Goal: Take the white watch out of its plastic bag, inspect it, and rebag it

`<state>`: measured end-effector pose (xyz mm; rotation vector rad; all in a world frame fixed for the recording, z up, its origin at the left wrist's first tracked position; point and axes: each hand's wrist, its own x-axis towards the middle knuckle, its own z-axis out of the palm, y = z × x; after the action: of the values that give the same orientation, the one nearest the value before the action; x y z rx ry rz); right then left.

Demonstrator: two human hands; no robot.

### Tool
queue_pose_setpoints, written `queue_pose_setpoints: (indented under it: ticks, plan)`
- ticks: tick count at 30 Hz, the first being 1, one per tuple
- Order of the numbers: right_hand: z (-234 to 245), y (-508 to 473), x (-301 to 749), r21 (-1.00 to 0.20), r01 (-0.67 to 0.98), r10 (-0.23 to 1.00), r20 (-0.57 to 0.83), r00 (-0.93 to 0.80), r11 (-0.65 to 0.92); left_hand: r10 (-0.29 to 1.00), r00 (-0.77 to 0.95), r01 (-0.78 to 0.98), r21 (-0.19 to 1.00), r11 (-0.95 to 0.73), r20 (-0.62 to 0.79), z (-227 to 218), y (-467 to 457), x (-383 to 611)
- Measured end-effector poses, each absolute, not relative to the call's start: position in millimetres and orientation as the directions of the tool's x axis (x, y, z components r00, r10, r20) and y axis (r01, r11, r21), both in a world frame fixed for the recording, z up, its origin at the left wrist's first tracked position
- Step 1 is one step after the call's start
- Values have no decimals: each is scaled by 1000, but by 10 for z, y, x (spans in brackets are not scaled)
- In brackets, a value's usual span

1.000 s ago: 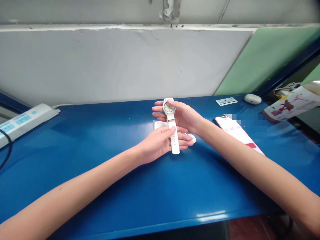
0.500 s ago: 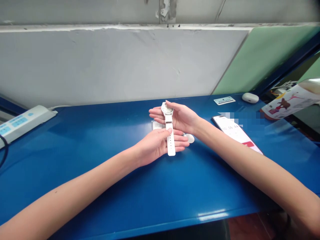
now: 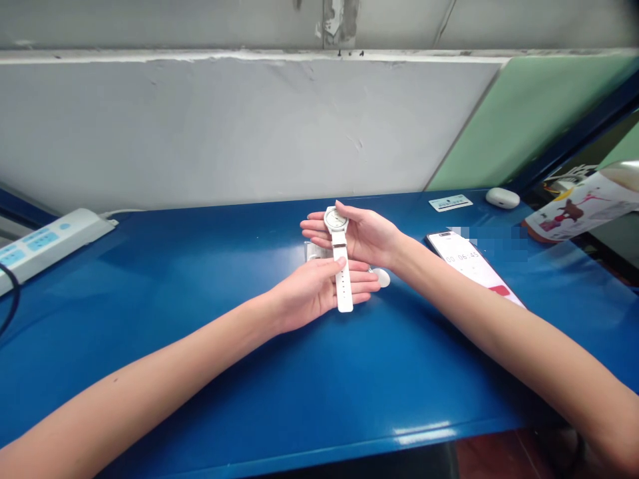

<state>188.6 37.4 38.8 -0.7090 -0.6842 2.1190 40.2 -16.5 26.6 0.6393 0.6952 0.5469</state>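
Observation:
A white wristwatch [image 3: 339, 225] with a holed strap lies stretched across both hands above the blue table [image 3: 200, 266]. My left hand [image 3: 319, 289] is palm up, its thumb pressing the strap against the fingers. Farther up, my right hand [image 3: 362, 233] cradles the round watch face, with the thumb on its edge and the fingers reaching out beneath. Partly hidden behind the hands are a small clear and white item [image 3: 312, 251] and a round white disc [image 3: 383, 278]. I cannot make out what those two are.
Under my right forearm's far side lies a phone [image 3: 464, 259] showing a timer. Behind it are a card [image 3: 450, 203] and a white earbud case [image 3: 502, 197]. A printed cylindrical container [image 3: 579, 203] stands at the right. A power strip [image 3: 44, 246] with a cable sits at the left edge.
The hands and watch keep the same hold. The whole view has shifted very slightly, and the phone's timer has advanced.

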Motion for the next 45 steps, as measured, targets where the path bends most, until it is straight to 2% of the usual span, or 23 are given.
queue_pose_setpoints:
  ticks: [4,14,18,25,29,34,37,42,45]
  plan:
    - [401,370,1900,-684,-499,798,-209,-565,-532,644,646,-241,691,682,-410,277,-152,392]
    - [375,380,1922,-662,-495,769,-202,-606,-563,628,655,-208,699,684,-420,321,-148,378]
    - [401,366,1937,-645,-525,788,-204,-580,-554,638,641,-216,698,683,-426,358,-172,390]
    - [436,400,1979,-667,-547,830,-204,-519,-506,708,581,-206,769,606,-402,337,-199,370]
    - [448,395,1977,-660,-529,809,-216,-546,-533,705,615,-235,772,591,-352,294,-188,342]
    - [451,367,2003,-700,-486,767,-139,-626,-524,685,692,-334,740,584,-229,291,-163,313]
    - [449,365,2023,-695,-475,741,-124,-660,-539,675,710,-357,722,593,-203,315,-161,315]
    - [424,390,1998,-654,-505,763,-177,-622,-564,702,657,-298,759,579,-277,323,-195,351]
    - [395,413,1969,-699,-523,834,-196,-516,-488,727,599,-248,785,567,-336,320,-218,378]
